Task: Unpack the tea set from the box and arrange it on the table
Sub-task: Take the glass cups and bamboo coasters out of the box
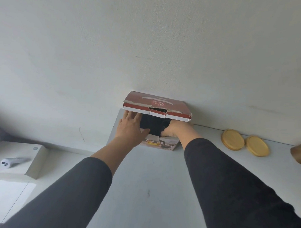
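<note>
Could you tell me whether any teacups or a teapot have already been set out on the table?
No; the table shows only the box, two round wooden coasters and a wooden object at the right edge.

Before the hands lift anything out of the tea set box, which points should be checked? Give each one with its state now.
1. Box lid raised, opening free: ok.
2. Left hand at the box opening, fingers straight: ok.
3. Right hand has a firm hold inside: cannot tell, fingers hidden.
4. Contents visible: not ok, interior dark.
5. Bare table in front for placing: ok.
6. Wooden coasters clear of the box: ok.
</note>
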The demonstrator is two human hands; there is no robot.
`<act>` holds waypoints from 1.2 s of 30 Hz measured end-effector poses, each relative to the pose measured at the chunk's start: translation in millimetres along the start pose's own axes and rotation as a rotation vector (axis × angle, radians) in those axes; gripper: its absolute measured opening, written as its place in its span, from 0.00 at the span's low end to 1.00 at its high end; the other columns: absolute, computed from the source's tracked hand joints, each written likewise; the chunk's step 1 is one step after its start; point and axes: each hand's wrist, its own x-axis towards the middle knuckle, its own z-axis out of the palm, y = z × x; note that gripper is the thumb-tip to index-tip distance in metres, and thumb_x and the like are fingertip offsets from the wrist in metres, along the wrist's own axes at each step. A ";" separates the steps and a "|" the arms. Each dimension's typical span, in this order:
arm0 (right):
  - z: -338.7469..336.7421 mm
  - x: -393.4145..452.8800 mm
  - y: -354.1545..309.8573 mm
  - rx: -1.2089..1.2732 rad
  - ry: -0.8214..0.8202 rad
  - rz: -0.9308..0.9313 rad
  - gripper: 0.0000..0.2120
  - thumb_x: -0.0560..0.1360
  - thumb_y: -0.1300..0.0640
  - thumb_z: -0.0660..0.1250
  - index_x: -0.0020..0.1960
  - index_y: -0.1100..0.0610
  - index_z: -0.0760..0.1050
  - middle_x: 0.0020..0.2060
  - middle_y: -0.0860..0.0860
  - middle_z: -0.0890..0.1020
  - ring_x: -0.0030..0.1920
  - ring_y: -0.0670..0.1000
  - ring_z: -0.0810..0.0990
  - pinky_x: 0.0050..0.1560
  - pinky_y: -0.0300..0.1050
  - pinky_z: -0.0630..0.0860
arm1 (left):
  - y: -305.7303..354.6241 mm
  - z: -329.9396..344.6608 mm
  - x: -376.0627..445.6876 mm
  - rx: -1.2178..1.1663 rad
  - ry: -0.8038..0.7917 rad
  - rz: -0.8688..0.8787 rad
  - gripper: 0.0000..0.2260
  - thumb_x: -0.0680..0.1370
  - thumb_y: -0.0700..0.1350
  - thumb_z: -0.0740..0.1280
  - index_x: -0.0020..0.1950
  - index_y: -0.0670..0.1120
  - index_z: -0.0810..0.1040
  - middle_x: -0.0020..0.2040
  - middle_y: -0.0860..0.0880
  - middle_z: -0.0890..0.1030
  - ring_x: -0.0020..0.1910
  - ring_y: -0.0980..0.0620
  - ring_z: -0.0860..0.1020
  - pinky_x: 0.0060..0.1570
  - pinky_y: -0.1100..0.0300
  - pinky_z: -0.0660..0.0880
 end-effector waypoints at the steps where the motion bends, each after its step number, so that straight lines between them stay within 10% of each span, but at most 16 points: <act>1: 0.7 -1.7 1.0 0.010 0.000 -0.013 0.23 0.68 0.45 0.71 0.59 0.53 0.72 0.51 0.51 0.77 0.53 0.55 0.76 0.56 0.50 0.76 | 1.0 -1.3 -0.6 -0.008 -0.011 -0.006 0.32 0.73 0.58 0.66 0.73 0.50 0.59 0.72 0.48 0.60 0.72 0.47 0.58 0.67 0.50 0.67; 24: 45.4 -63.1 28.4 0.458 0.266 -0.199 0.32 0.61 0.54 0.79 0.61 0.51 0.68 0.55 0.52 0.75 0.56 0.55 0.76 0.47 0.40 0.70 | 20.8 -14.3 -55.7 -0.136 -0.090 -0.215 0.27 0.67 0.50 0.74 0.62 0.47 0.69 0.57 0.44 0.67 0.54 0.45 0.71 0.47 0.58 0.74; 31: 48.2 -72.3 28.9 0.367 0.231 -0.189 0.33 0.61 0.52 0.78 0.62 0.52 0.69 0.56 0.53 0.76 0.56 0.56 0.76 0.54 0.48 0.76 | 24.9 -18.0 -63.7 -0.042 -0.090 -0.204 0.26 0.70 0.58 0.67 0.64 0.49 0.69 0.55 0.47 0.73 0.55 0.45 0.71 0.55 0.51 0.73; 36: 43.6 -64.9 30.7 0.313 0.217 -0.066 0.45 0.58 0.47 0.80 0.67 0.60 0.63 0.59 0.56 0.67 0.57 0.57 0.74 0.55 0.46 0.74 | 25.1 -20.4 -28.6 0.150 -0.008 -0.080 0.26 0.76 0.56 0.60 0.72 0.50 0.62 0.72 0.43 0.62 0.73 0.42 0.56 0.68 0.37 0.56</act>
